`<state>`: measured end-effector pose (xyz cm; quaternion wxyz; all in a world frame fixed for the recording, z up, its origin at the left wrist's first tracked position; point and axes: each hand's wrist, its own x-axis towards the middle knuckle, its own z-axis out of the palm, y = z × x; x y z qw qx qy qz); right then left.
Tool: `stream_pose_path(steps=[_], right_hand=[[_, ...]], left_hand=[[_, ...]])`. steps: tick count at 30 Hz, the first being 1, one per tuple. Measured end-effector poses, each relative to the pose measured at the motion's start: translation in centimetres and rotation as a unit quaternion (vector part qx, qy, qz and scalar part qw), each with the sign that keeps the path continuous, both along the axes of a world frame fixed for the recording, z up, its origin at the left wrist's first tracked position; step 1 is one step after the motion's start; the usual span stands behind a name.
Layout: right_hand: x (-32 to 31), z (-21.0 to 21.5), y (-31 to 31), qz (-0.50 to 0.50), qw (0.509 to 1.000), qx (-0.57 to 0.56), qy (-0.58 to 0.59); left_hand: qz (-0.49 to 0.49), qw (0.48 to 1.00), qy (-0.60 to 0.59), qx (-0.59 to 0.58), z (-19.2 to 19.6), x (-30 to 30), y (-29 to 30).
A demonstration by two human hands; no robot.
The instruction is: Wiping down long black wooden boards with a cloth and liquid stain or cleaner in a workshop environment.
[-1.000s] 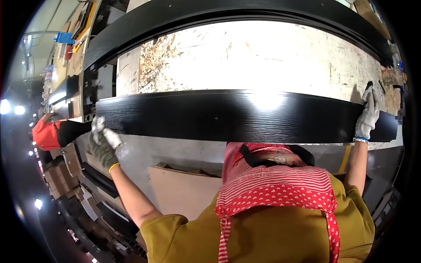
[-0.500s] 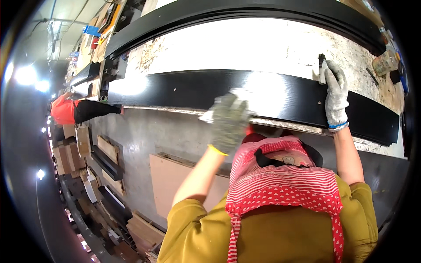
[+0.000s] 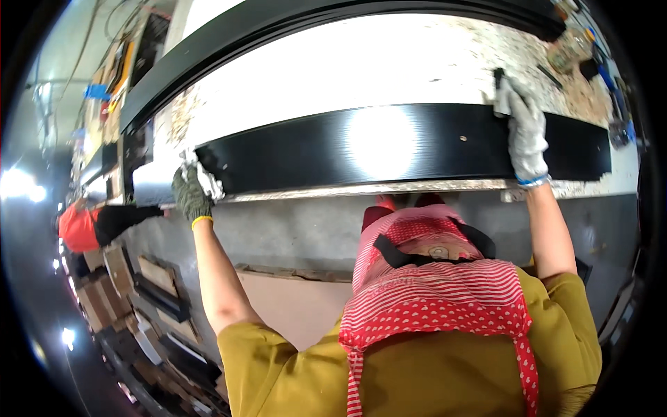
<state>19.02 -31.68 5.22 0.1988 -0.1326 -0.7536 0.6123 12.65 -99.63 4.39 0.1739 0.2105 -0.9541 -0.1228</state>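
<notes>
A long glossy black board (image 3: 299,153) lies across the near edge of the white worktop. My left hand (image 3: 191,198), in a dark green glove with a yellow cuff, is closed on a crumpled white cloth (image 3: 207,179) pressed against the board near its left end. Toward the other end, my right hand (image 3: 526,128) wears a whitish glove with a blue cuff and rests across the board. Its fingers close around a small white piece with a black tip (image 3: 499,75) at the board's far edge; its kind is unclear.
Another black moulded length (image 3: 278,35) spans the far side of the worktop (image 3: 313,76). A clear jar (image 3: 570,50) and a thin black stick (image 3: 549,76) lie at far right. Someone in a red top (image 3: 80,228) is at far left. A pale panel (image 3: 295,302) lies below.
My left hand has swept left along the board with the cloth, from near its middle to near its left end. My right hand keeps its place on the board. The view has shifted.
</notes>
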Motion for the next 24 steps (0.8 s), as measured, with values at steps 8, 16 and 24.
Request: stream_pose_path(steps=[8,16,24], right_hand=[[1.1,0.1,-0.7,0.019,0.983,-0.18,0.034],[6.8,2.4,19.7,-0.006,0.97,0.225,0.089],[14.3,-1.6,45.6,-0.165,0.974,-0.151,0.032]], left_hand=[[-0.486,0.864,0.112,-0.076,0.1,7.3,37.1],[-0.431,0.877,0.065,0.205,2.1,8.8,46.4],[-0.087,0.95,0.013,0.299,-0.7,3.2,35.4]])
